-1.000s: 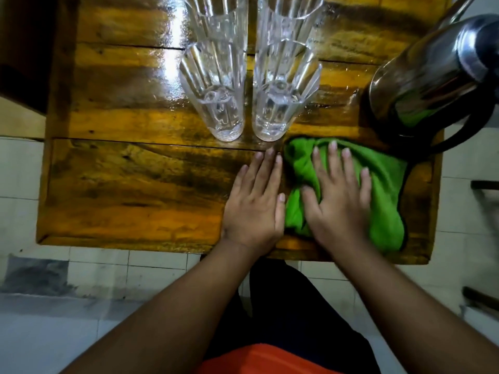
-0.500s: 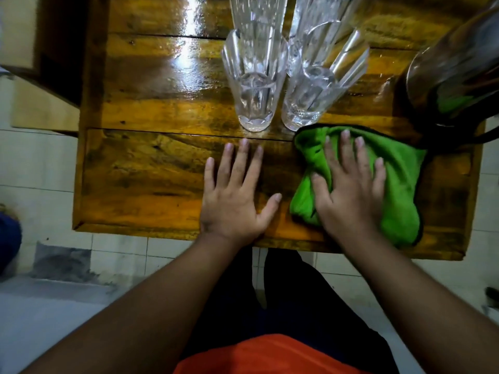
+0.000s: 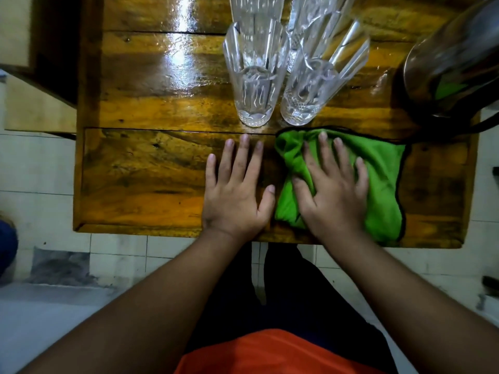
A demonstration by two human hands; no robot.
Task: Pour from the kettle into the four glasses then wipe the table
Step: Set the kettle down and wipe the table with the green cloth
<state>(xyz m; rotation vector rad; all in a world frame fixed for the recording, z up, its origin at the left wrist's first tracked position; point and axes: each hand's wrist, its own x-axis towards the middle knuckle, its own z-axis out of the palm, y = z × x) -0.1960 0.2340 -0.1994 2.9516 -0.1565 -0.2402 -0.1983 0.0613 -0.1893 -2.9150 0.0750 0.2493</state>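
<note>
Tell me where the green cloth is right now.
In the head view, the green cloth lies on the table's near right edge, under the right hand, just in front of the glasses.

White tiled floor (image 3: 43, 171) below — blue object (image 3: 6, 249) at left edge.

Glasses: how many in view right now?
4. Near-left glass and near-right glass stand beyond the hands; far-left glass and far-right glass stand behind them, cropped at the top edge.
</note>
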